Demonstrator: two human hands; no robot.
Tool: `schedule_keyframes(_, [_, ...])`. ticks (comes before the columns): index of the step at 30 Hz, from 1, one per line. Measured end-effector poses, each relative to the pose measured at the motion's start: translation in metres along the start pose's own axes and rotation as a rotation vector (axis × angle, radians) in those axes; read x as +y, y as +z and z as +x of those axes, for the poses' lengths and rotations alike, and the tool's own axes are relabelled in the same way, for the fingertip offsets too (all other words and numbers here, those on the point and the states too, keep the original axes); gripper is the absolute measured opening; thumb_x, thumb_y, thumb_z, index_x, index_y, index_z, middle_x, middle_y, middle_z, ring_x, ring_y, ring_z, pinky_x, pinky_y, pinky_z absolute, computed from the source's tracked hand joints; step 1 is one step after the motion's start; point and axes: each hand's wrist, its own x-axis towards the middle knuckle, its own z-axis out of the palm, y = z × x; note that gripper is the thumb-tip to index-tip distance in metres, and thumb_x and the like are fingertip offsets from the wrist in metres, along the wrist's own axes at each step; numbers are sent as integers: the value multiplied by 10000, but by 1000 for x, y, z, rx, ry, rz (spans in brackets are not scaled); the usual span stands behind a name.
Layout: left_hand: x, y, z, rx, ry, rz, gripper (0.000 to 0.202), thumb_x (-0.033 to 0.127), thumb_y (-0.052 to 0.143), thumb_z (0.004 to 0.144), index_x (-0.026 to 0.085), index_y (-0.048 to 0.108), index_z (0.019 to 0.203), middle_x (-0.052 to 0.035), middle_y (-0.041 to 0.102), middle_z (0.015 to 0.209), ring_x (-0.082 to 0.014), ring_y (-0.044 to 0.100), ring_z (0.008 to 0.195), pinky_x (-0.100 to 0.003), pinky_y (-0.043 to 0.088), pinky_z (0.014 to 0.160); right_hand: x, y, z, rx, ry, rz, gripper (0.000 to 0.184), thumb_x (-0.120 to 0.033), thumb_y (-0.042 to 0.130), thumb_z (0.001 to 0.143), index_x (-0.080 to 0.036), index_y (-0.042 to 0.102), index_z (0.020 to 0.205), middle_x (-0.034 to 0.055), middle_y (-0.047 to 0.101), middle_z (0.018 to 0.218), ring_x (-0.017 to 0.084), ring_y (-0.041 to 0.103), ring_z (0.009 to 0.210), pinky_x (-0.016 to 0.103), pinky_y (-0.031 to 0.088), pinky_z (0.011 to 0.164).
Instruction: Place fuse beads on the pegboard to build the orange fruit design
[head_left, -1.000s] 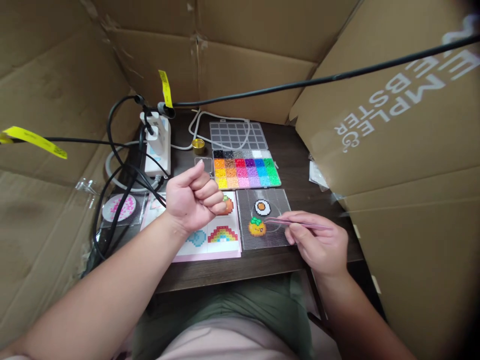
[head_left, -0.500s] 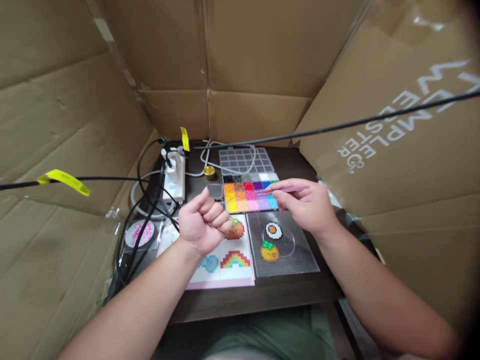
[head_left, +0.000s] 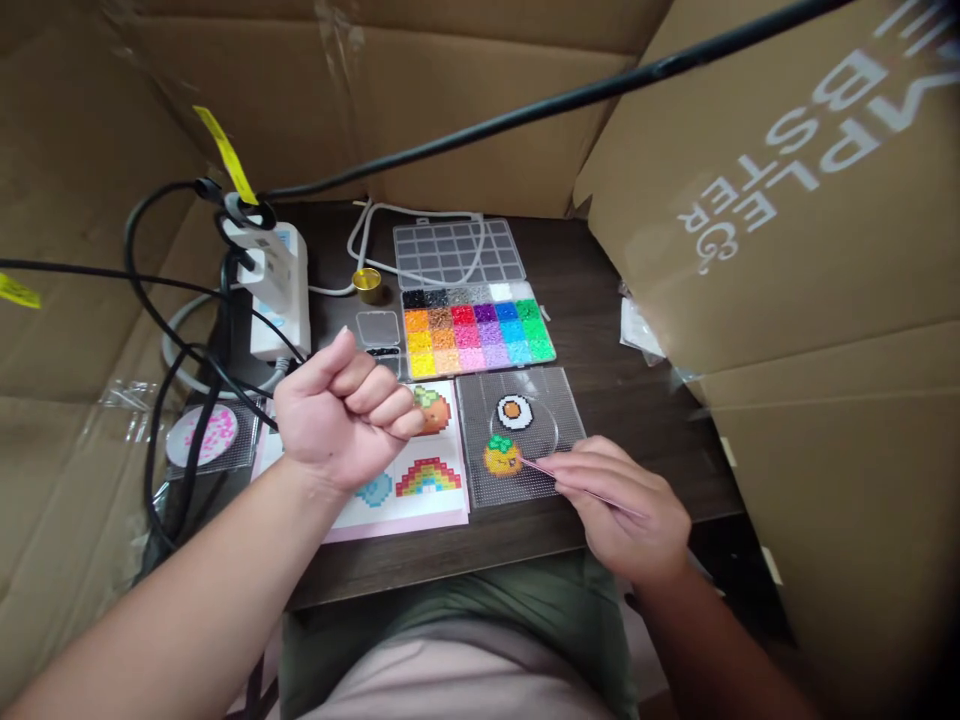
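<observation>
Pink tweezers [head_left: 541, 468] are pinched in my right hand [head_left: 630, 505]. Their tips meet the right edge of an orange fruit bead figure with green leaves [head_left: 501, 460], on the clear pegboard [head_left: 566, 395]. A fried-egg bead figure [head_left: 514, 412] lies just above the fruit. Whether the tips hold a bead is too small to tell. My left hand [head_left: 345, 415] makes a fist over the pattern sheet [head_left: 450, 510], hiding part of it, and nothing shows in its fingers. Behind the pegboard, the divided bead box [head_left: 480, 335] holds beads of many colours.
The box's clear lid [head_left: 457, 250] lies folded back. A gold cup [head_left: 367, 286] and small clear case [head_left: 377, 328] stand left of it. Beyond are a power strip [head_left: 281, 290], tangled cables and a white dish of pink beads [head_left: 202, 436]. Cardboard walls surround the table; a black cable [head_left: 525, 105] crosses overhead.
My right hand, with the tweezers, has come from over the bead box toward me to the orange fruit figure. My left hand stays closed. The camera view has tilted down.
</observation>
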Motion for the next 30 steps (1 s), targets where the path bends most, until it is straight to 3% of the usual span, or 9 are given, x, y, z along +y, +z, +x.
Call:
schedule_keyframes(5, [-2, -3, 2, 36, -9, 17, 541, 365, 330, 954, 196, 111, 488, 43, 15, 499, -111, 51, 450, -293, 196, 420, 3, 0, 10, -52, 124, 51, 223, -90, 646, 829, -253, 771, 915, 50, 786, 858, 201, 722, 711, 385, 573, 711])
schedule_keyframes(30, [-1, -5, 4, 55, -46, 5, 555, 385, 322, 960, 196, 120, 479, 38, 25, 494, -116, 55, 464, -298, 184, 431, 5, -2, 11, -105, 149, 65, 253, -61, 653, 824, -256, 765, 940, 31, 786, 873, 184, 713, 710, 362, 559, 705])
